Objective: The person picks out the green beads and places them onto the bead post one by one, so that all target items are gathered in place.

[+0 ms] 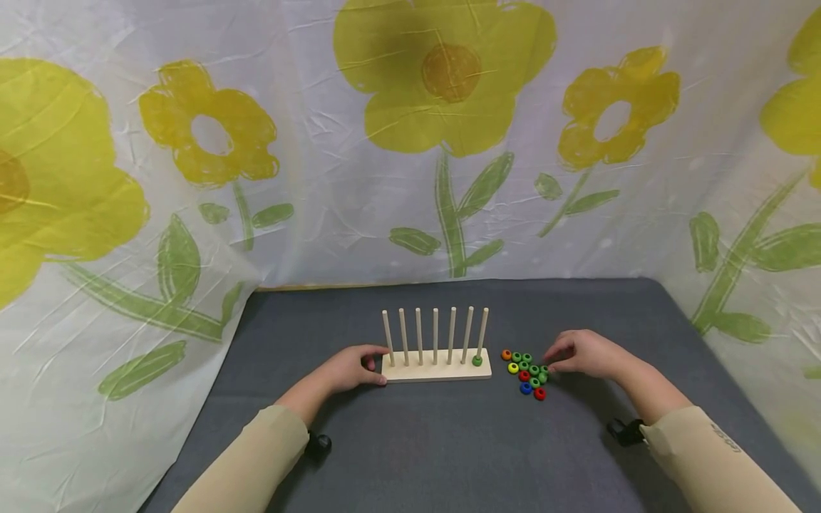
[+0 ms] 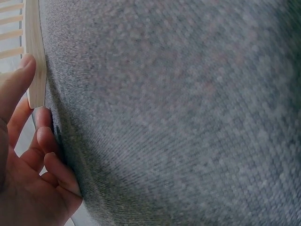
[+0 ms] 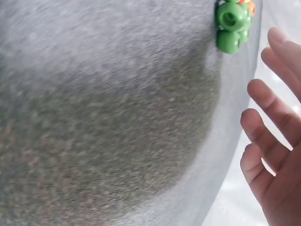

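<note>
A pale wooden peg board with a row of several upright pegs stands on the dark cloth. One green bead sits at the foot of its rightmost peg. My left hand grips the board's left end, thumb on the front edge and index finger around the back; the left wrist view shows the thumb pressed to the wood. To the right of the board lies a cluster of loose beads in green, red, blue, yellow and orange. My right hand hovers at the cluster's right side, fingers loosely bent and holding nothing.
The table is covered with dark grey cloth. A white curtain with yellow flowers hangs behind it and along both sides. Black straps with small devices are worn at both wrists below the beige sleeves.
</note>
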Available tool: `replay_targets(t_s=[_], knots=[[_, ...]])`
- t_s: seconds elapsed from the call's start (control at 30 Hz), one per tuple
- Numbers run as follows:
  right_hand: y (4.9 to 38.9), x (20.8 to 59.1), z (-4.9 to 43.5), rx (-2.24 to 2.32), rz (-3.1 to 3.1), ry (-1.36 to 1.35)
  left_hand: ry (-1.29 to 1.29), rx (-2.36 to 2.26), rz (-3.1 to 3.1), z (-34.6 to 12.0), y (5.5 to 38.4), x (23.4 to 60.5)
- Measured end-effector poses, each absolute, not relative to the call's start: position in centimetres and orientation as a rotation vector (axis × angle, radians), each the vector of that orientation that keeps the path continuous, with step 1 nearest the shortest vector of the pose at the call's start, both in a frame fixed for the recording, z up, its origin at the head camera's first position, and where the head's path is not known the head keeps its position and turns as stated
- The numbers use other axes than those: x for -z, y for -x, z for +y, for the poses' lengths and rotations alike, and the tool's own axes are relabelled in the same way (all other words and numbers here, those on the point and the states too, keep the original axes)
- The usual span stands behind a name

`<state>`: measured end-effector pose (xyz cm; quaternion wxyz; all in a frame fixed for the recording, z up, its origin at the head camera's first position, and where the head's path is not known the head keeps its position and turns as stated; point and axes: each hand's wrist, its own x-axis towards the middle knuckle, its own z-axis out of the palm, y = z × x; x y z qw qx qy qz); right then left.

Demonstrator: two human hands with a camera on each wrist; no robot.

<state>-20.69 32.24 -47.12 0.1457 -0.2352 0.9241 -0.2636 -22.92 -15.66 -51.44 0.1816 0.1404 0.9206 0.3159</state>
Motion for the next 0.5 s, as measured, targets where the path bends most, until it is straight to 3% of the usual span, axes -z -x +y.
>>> replay_targets(t_s=[0.5], knots=[[21.1, 49.2, 32.6, 0.787, 2.625, 0.713, -0.419, -0.903, 2.582, -15.7, 23.0, 51.3]])
